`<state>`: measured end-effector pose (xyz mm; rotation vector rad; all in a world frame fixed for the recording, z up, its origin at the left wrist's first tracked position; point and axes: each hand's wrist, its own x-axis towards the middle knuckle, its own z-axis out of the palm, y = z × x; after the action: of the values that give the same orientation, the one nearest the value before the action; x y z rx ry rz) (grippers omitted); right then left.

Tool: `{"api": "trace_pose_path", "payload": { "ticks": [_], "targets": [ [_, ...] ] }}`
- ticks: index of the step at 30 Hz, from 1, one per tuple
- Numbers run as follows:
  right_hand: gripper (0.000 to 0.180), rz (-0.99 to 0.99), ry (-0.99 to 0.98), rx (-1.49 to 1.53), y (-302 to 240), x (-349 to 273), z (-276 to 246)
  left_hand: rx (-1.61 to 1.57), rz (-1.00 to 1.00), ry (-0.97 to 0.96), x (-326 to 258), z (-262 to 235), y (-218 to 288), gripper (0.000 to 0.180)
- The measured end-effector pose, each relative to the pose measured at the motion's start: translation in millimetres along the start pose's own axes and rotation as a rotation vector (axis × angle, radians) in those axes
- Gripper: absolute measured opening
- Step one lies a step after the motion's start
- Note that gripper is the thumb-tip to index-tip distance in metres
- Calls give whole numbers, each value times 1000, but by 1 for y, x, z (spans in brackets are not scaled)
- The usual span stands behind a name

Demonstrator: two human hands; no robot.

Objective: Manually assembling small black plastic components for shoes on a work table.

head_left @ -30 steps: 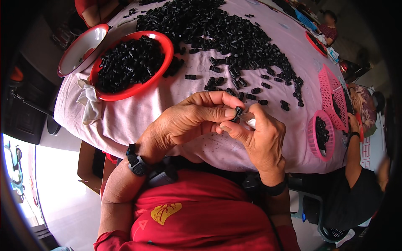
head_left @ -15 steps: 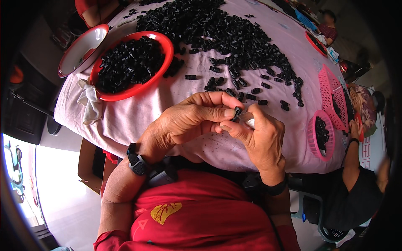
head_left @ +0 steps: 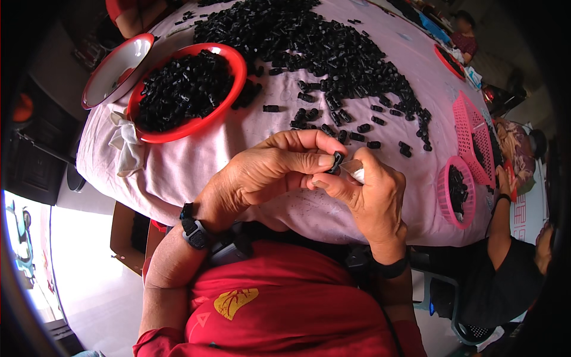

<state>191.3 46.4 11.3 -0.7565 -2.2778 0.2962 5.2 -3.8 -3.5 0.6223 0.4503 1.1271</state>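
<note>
Above the near edge of the cloth, my left hand (head_left: 267, 169) pinches a small black plastic part (head_left: 336, 162) between thumb and fingertips. Close against it, my right hand (head_left: 377, 196) is closed around a thin blade-like tool with a white portion (head_left: 358, 174). The tool's thin end points at the black part; most of it is hidden by my fingers. Just beyond my hands lie loose black parts (head_left: 357, 137), which spread into a large heap (head_left: 285, 35) on the far side.
At the left are a red basin (head_left: 241, 83) full of black parts, a tilted white bowl (head_left: 98, 89) and a white rag (head_left: 126, 146). Pink baskets (head_left: 470, 208) stand at the right, beside another person's arm (head_left: 502, 229). Pink cloth (head_left: 196, 172) covers the table.
My hands stay almost in place. The right hand's tool has shifted slightly against the black part, which has turned a little. The person at the right has moved a hand.
</note>
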Motion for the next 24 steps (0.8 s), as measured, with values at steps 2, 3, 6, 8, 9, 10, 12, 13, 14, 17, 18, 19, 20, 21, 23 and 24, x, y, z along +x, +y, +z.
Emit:
{"api": "trace_pose_path", "payload": {
  "ticks": [2,3,6,8,9,10,12,13,14,17,18,19,20,21,23,24],
  "targets": [
    [53,-4,-4,-19,1,0,1,-6,-5,-9,0,0,-1,21],
    [53,-3,-4,-20,1,0,1,-12,-4,-14,1,-1,-1,21],
    [53,3,-12,-31,1,-1,2,-17,-3,-23,1,-5,-3,22],
    [53,20,-10,-5,1,-1,3,-18,-5,-29,2,-4,-3,22],
    [53,20,-10,-6,1,-2,3,-2,-19,21,1,-1,-2,22],
    [52,12,-14,9,1,-2,3,14,-31,72,1,1,-1,22],
    [51,0,-18,27,-1,-2,1,9,-28,46,1,-2,0,22],
    [50,16,16,77,-6,0,-2,5,-24,25,-1,-4,0,21],
    [49,30,50,129,-8,1,-3,7,-18,34,-2,-5,0,21],
    [36,65,57,419,-10,2,-2,18,-22,88,-3,-5,0,24],
    [29,86,61,504,-11,1,0,11,-28,67,-1,-3,0,23],
    [25,113,95,585,-9,0,6,5,-28,53,-2,-3,0,22],
    [22,115,83,572,-8,0,3,15,-13,32,-3,-6,-1,20],
    [20,116,70,559,-9,0,2,15,-18,36,-3,-3,-1,19],
    [11,206,144,668,-15,2,8,10,-26,23,0,-5,-3,19],
    [9,207,150,639,-11,2,9,80,-55,8,-1,-6,-1,19]
  ]
}}
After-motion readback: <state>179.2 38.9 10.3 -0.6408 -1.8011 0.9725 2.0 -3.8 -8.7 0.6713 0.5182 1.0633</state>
